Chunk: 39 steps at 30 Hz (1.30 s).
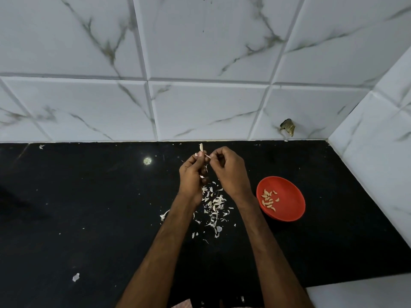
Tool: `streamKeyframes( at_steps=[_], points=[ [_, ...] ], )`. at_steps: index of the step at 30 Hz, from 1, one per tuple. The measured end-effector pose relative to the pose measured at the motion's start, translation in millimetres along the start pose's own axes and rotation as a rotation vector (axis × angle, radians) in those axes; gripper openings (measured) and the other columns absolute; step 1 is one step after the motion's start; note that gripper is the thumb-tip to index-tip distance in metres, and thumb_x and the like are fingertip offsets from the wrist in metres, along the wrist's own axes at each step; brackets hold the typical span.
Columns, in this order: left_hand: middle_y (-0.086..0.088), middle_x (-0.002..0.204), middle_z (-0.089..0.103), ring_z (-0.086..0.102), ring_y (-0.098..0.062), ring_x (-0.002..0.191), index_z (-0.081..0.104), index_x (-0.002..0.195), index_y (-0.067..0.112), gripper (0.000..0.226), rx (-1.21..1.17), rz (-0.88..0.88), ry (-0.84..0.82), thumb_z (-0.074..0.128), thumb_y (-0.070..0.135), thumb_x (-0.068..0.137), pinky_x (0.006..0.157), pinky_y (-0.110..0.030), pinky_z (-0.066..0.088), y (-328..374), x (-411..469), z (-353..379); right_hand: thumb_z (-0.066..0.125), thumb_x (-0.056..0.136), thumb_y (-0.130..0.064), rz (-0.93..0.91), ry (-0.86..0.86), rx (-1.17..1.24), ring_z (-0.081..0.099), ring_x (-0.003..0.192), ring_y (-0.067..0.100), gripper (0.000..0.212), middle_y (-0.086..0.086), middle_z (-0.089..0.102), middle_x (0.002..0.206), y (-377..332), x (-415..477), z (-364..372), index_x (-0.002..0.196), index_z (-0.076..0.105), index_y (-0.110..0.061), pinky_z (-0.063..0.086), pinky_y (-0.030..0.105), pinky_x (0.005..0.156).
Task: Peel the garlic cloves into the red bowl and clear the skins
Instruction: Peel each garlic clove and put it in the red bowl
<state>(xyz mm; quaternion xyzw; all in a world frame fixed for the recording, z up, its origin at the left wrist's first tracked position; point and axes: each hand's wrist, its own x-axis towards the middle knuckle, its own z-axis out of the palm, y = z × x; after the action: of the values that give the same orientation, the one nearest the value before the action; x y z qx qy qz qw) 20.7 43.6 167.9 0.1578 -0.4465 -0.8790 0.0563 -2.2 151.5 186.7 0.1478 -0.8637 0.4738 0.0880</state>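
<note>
Left hand (193,176) pinches garlic clove (201,148); right hand (229,168) pinches its skin (207,155). Skin looks papery, probably tears easily; grip at tip.

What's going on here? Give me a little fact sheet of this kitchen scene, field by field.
Surface: black counter against a white tiled wall
Left hand: holds a garlic clove
Right hand: pinches the same clove, at its skin
Red bowl: right of the hands, holds peeled cloves
Skins: scattered on the counter below the hands
</note>
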Motion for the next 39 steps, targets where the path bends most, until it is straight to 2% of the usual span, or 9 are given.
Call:
streamKeyframes(
  at_steps=[6,10,11,18,25,29,33,36,39],
  points=[
    [0.01,0.072,0.058,0.038,-0.001,0.056,0.068,0.09,0.017,0.02,0.09,0.029,0.009,0.053,0.018,0.103,0.041,-0.015,0.028,1.7,0.5,-2.4,0.057,0.102,-0.032,0.043,0.079,-0.035,0.053,0.063,0.01,0.029,-0.001,0.058,0.073,7.3,2.4,-8.8,0.083,0.059,-0.011,0.047,0.032,0.06],
    [0.011,0.068,0.055,0.041,-0.001,0.057,0.064,0.086,0.017,0.02,0.269,0.152,0.021,0.054,0.018,0.103,0.047,-0.014,0.033,2.4,-0.7,-0.1,0.067,0.094,-0.007,-0.009,-0.014,0.015,0.063,0.081,0.007,0.006,-0.003,0.065,0.091,11.0,2.5,-7.6,0.094,0.067,-0.013,0.057,0.03,0.072],
    [0.013,0.066,0.054,0.041,-0.001,0.058,0.063,0.085,0.017,0.019,0.307,0.186,0.02,0.055,0.016,0.103,0.049,-0.016,0.034,1.7,0.0,0.3,0.066,0.093,0.0,-0.016,-0.011,0.038,0.065,0.087,0.006,0.015,-0.004,0.067,0.096,10.3,2.5,-7.1,0.1,0.07,-0.013,0.059,0.03,0.078],
    [0.01,0.067,0.044,0.037,-0.009,0.064,0.049,0.079,0.02,0.025,0.593,0.411,-0.05,0.055,0.015,0.102,0.059,-0.028,0.035,0.6,2.6,-3.7,0.069,0.094,-0.012,0.013,0.072,0.287,0.071,0.092,0.011,0.01,-0.009,0.075,0.094,-2.9,4.2,-4.6,0.102,0.075,-0.015,0.062,0.041,0.08],
    [0.005,0.066,0.04,0.033,-0.006,0.059,0.05,0.079,0.012,0.023,0.564,0.285,-0.143,0.052,0.009,0.102,0.054,-0.02,0.031,8.0,2.0,-3.7,0.071,0.088,0.001,-0.203,0.119,0.06,0.067,0.089,0.012,0.009,-0.001,0.07,0.09,5.0,4.9,-3.5,0.093,0.073,-0.006,0.058,0.038,0.08],
    [0.013,0.065,0.046,0.037,0.0,0.057,0.053,0.085,0.008,0.019,0.576,0.323,-0.208,0.05,0.009,0.104,0.054,-0.012,0.033,14.6,-2.8,-5.4,0.069,0.092,-0.001,-0.002,0.091,0.224,0.07,0.081,0.014,0.01,-0.004,0.07,0.085,3.8,4.2,-3.2,0.089,0.068,-0.01,0.063,0.043,0.071],
    [0.013,0.07,0.05,0.04,-0.001,0.063,0.055,0.085,0.013,0.018,0.769,0.419,-0.242,0.054,0.012,0.103,0.059,-0.017,0.036,12.4,0.5,-9.7,0.064,0.095,-0.006,0.06,0.056,0.14,0.066,0.071,0.02,0.013,-0.003,0.062,0.075,8.7,3.3,0.6,0.085,0.059,-0.013,0.061,0.049,0.064],
    [0.0,0.074,0.052,0.041,-0.005,0.064,0.055,0.089,0.009,0.015,0.818,0.435,-0.266,0.054,0.013,0.103,0.06,-0.02,0.036,9.9,2.1,-12.3,0.06,0.098,-0.009,0.07,0.054,0.09,0.057,0.059,0.01,0.017,-0.003,0.058,0.068,7.4,2.4,2.1,0.082,0.06,-0.01,0.053,0.032,0.059],
    [0.008,0.073,0.053,0.044,-0.003,0.066,0.056,0.088,0.009,0.017,0.714,0.388,-0.257,0.051,0.012,0.104,0.062,-0.017,0.038,11.5,-1.1,-10.0,0.056,0.101,-0.015,0.176,0.039,0.175,0.046,0.056,0.008,0.029,0.005,0.055,0.062,2.4,2.4,4.7,0.074,0.058,-0.006,0.039,0.027,0.054]
  ],
)
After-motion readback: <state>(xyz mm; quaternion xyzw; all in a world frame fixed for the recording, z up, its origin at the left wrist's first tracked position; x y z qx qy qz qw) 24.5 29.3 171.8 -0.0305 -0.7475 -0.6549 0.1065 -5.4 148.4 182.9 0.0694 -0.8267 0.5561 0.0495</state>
